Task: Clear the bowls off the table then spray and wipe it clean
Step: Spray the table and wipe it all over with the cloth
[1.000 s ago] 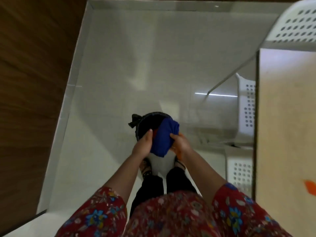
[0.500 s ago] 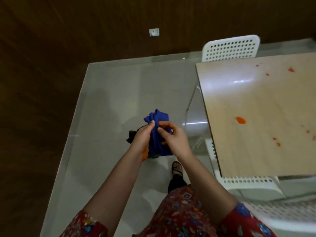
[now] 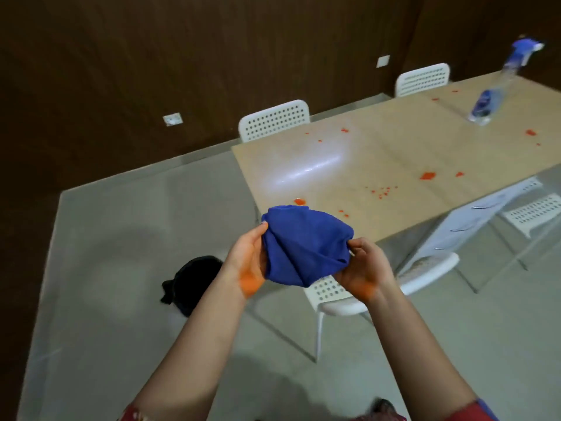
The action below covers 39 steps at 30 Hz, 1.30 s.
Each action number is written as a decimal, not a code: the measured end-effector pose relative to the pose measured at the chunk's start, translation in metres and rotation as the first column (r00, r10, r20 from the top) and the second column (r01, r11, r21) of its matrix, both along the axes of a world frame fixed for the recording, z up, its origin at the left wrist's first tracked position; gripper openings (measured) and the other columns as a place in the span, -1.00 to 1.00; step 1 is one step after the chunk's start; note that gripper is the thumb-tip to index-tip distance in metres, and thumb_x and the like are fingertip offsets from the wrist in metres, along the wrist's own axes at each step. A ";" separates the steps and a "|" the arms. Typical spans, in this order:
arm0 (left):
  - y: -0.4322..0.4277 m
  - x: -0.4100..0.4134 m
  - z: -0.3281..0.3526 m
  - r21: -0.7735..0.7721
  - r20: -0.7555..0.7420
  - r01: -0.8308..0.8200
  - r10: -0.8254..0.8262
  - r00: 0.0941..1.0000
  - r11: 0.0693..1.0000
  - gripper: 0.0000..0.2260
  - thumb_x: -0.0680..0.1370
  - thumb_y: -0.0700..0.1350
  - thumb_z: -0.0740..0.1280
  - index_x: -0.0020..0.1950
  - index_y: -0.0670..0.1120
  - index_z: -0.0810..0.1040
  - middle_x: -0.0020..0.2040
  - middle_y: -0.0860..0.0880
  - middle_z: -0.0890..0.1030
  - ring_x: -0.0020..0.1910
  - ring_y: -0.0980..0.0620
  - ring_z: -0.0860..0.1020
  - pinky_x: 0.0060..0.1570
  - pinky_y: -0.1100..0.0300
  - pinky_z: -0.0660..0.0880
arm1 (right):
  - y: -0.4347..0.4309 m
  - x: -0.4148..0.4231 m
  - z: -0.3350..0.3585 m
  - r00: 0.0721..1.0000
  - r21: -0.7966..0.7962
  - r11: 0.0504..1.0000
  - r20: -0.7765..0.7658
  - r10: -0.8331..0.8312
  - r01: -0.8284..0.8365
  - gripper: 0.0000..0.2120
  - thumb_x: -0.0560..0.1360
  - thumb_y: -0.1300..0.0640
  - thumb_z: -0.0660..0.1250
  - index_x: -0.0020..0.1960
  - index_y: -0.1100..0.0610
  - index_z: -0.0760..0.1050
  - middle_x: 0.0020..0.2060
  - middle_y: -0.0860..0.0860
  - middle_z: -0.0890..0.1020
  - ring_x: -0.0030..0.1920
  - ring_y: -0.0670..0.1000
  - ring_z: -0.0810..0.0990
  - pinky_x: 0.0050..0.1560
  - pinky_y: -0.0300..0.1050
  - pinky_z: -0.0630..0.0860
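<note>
Above open grey floor (image 3: 106,238), left hand (image 3: 247,259) and right hand (image 3: 364,268) hold a crumpled blue cloth (image 3: 303,247), fingers (image 3: 261,229) curled round its ends, just off the near corner of the orange-spattered pale tabletop (image 3: 379,153). Farther along stands a clear spray bottle (image 3: 488,101).

Both hands grip a blue cloth (image 3: 306,247) — left hand (image 3: 247,262), right hand (image 3: 362,268) — near the stained table (image 3: 379,153).
</note>
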<state>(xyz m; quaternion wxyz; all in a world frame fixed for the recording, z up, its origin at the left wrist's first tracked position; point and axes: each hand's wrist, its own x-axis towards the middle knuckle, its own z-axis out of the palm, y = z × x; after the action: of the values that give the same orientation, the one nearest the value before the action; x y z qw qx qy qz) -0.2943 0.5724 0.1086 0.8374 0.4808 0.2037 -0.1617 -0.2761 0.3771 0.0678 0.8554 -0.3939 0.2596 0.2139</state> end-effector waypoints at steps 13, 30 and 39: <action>-0.315 0.095 0.012 0.129 -0.002 0.194 -0.195 0.981 0.973 -0.66 0.65 -0.06 0.11 0.33 -0.17 0.48 -0.04 -0.09 0.64 -0.12 -0.05 0.59 -0.18 0.14 0.46 | -0.301 0.030 0.014 0.991 -0.251 0.966 0.131 -0.035 0.067 -0.56 0.41 0.10 0.42 0.28 0.05 0.51 0.07 0.00 0.68 0.07 0.09 0.65 0.06 0.04 0.57; -0.523 0.262 -0.058 0.499 -0.007 0.260 -0.297 0.955 0.826 -0.80 0.64 -0.08 0.18 0.21 -0.06 0.51 0.12 -0.03 0.61 -0.04 0.05 0.58 -0.09 0.24 0.46 | -0.522 0.179 -0.003 0.989 -0.187 0.973 -0.048 -0.143 0.132 -0.79 0.51 0.18 0.31 0.12 0.19 0.55 -0.02 0.12 0.68 -0.11 0.14 0.65 -0.22 -0.05 0.55; -0.573 0.423 -0.117 0.791 0.001 0.255 -0.419 0.908 0.555 -0.72 0.61 -0.12 0.25 0.30 -0.13 0.51 0.23 -0.07 0.55 0.21 0.01 0.48 0.12 0.25 0.32 | -0.606 0.349 -0.005 0.979 -0.395 0.910 -0.098 -0.177 0.125 -0.89 0.54 0.20 0.26 -0.01 0.22 0.52 -0.13 0.12 0.65 -0.09 0.11 0.61 -0.14 -0.02 0.51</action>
<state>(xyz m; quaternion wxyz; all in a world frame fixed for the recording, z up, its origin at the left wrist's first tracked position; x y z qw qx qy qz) 0.1288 -0.0003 -0.0083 0.5154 0.8366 0.0761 -0.1694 0.0726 -0.2285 0.0624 0.7556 -0.5188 0.3824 0.1169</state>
